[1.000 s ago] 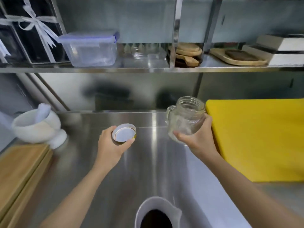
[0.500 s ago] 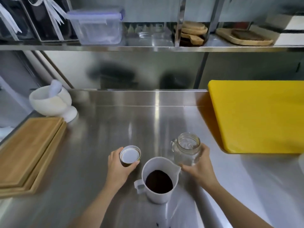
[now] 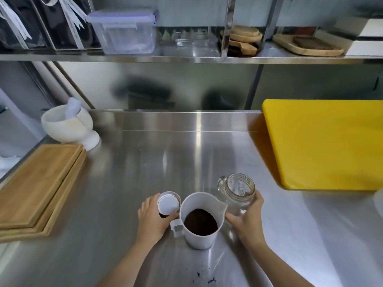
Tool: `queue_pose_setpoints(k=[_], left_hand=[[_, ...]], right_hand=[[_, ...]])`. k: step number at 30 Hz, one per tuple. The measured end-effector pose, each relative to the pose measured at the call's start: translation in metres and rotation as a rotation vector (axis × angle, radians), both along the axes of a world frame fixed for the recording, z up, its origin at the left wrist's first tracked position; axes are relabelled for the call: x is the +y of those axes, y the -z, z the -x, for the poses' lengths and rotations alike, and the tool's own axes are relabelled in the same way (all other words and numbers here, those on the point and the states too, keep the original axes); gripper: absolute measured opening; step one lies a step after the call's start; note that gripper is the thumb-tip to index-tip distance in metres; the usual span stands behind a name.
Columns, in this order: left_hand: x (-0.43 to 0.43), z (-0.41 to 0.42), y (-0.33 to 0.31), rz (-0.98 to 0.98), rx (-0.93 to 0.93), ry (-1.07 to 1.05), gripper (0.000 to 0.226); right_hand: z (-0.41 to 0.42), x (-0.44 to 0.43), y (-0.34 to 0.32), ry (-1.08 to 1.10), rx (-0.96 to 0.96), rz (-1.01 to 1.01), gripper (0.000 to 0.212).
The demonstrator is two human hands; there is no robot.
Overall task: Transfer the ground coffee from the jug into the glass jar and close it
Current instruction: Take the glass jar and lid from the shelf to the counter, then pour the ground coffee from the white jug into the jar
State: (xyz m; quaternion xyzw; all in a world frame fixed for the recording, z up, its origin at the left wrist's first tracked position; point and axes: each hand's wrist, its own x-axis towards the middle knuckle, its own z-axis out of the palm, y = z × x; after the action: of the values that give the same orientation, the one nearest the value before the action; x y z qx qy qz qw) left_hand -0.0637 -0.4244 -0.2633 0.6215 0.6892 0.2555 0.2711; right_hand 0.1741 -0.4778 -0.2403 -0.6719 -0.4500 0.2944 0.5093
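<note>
A white jug [image 3: 200, 239] with dark ground coffee [image 3: 200, 222] inside stands on the steel counter, handle toward the left, spout toward the right. Just right of it an empty glass jar [image 3: 238, 192] with a small handle stands upright and lidless; my right hand [image 3: 246, 218] wraps its near side. Left of the jug my left hand [image 3: 151, 220] grips the jar's round lid [image 3: 168, 204], white inner face up, low over the counter.
A yellow cutting board [image 3: 325, 143] lies at the right. Stacked wooden boards [image 3: 39, 189] lie at the left, with a white mortar and pestle [image 3: 68, 123] behind them. A shelf above carries a plastic box [image 3: 124, 32] and wooden boards. Coffee crumbs [image 3: 204, 276] speckle the near counter.
Both hands came down toward me: the jar went from held in the air to standing beside the jug, and the lid came down left of the jug. The camera tilted downward.
</note>
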Motion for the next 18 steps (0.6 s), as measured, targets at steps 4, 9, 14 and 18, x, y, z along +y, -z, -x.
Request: queue_pose_setpoints(k=[4,9,14,18], left_hand=[[0.000,0.000,-0.002,0.015,0.063,0.026,0.058],[-0.007,0.008,-0.008,0.063,-0.070,0.048,0.081],[-0.017,0.020,-0.015,-0.089,-0.284,-0.198,0.040],[-0.029,0.009,-0.037,-0.125,-0.618,-0.242,0.012]], right_hand=[[0.008,-0.008,-0.001,0.047,-0.040,-0.022,0.099],[-0.002,-0.019,0.001,-0.074,-0.014,0.000,0.102],[-0.029,-0.020,-0.023,-0.054,0.044,-0.025,0.053],[-0.048,0.004,-0.043,0.039,0.168,-0.057,0.022]])
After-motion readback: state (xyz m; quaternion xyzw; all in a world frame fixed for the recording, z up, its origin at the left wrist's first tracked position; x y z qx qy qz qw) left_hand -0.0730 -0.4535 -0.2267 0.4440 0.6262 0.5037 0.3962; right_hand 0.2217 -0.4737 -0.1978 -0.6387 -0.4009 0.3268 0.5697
